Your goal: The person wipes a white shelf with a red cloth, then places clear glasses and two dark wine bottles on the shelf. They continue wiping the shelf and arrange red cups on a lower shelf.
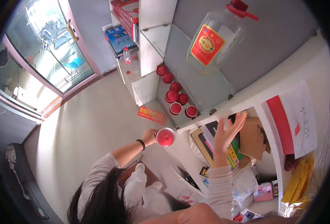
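In my left hand (149,136) is a red lidded teacup (165,137) with a pale rim, held at its side beside the shelf unit's front edge. A dark band circles that wrist. My right hand (228,132) is raised with its fingers spread and holds nothing; it appears in front of the shelf edge and an open compartment of boxes. Several matching red lidded cups (172,96) stand in a loose group on a glass shelf (179,119) ahead of me.
A large clear plastic jug (204,61) with a red cap stands on the glass shelving. A red strip with writing (152,115) shows near the shelf corner. Cardboard boxes (250,137) and plastic bags (244,182) fill the right compartment. A glass door (55,47) stands far left.
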A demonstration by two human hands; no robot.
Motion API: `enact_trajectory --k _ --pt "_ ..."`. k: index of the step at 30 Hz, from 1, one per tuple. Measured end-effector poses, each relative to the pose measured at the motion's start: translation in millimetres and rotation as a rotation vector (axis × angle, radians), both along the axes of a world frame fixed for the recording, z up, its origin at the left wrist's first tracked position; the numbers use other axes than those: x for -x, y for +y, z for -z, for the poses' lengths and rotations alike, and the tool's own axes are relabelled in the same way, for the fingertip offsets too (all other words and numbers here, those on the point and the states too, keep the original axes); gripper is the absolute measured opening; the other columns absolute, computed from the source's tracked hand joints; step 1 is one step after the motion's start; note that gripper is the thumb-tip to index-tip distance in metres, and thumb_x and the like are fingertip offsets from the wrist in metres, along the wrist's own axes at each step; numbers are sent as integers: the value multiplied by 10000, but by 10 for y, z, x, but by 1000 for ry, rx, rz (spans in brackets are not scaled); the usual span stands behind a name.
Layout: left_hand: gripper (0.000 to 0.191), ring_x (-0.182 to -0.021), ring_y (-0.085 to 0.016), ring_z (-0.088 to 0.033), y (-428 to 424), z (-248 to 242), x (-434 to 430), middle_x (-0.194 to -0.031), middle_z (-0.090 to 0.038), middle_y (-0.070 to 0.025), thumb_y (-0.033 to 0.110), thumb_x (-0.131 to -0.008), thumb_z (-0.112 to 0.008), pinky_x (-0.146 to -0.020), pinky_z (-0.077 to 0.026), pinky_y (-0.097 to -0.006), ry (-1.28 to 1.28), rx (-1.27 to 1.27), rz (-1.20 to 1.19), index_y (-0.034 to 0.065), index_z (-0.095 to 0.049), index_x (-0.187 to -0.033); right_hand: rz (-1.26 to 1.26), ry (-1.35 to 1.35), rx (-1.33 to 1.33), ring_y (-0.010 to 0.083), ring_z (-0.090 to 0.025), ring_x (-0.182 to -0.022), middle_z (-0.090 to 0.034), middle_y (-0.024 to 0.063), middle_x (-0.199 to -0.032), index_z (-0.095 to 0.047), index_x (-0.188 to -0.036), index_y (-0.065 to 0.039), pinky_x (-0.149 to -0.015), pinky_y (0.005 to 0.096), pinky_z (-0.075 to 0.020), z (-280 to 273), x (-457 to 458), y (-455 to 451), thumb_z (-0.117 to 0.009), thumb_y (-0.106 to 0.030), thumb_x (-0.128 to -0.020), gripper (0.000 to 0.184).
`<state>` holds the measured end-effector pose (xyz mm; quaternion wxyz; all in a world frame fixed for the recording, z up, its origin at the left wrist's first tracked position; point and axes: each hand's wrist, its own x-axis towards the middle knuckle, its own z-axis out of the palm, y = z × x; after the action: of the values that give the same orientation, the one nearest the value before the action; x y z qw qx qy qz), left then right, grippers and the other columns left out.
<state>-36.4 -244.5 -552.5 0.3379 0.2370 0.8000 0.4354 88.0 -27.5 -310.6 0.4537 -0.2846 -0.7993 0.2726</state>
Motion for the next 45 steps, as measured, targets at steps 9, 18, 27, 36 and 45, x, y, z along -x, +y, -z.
enact_trajectory --k 9,18,27,36,45 --pt "339 -647 -277 -663 -142 -1378 -491 -751 -669 -178 45 -654 -667 -616 -524 -357 54 90 238 17 -672 -991 -464 -460 172 424 -243 -1336 -223 209 -1457 -398 -1355 -138 -1058 506 -312 472 -1061 -1125 -855 -167 -544 931" --pt "289 -634 -253 -668 -105 -2179 -1195 -700 -663 -162 83 -679 -666 -600 -517 -355 156 -3 507 18 -669 -960 -421 -397 222 392 -407 -1236 -356 219 -1360 -422 -1323 -105 -981 442 -415 -121 -1947 -1427 -876 -278 -531 929" --pt "201 -598 -122 -643 162 -3652 -1820 -666 -655 -77 134 -866 -576 -567 -515 -258 -36 -75 682 -21 -651 -970 -182 -260 169 399 -497 -1123 -489 208 -1234 -432 -1272 -100 -917 446 -453 -1122 -2643 -1502 -874 -151 -490 900" --pt "265 -704 -102 -651 737 -4916 -2232 -831 -667 -61 111 -870 -581 -631 -540 -221 -17 -349 879 -34 -615 -1089 23 -218 -116 377 -558 -1067 -524 211 -1192 -422 -1298 -76 -844 407 -503 -2627 -3186 -1275 -848 -169 -595 827" --pt "205 -657 -228 -678 1320 -6649 -2792 -798 -663 -175 66 -837 -562 -583 -575 -276 -190 -546 843 -95 -612 -953 114 -50 -321 247 -646 -915 -650 173 -994 -521 -1201 6 -806 335 -504 -4208 -3626 -680 -824 -172 -643 659"
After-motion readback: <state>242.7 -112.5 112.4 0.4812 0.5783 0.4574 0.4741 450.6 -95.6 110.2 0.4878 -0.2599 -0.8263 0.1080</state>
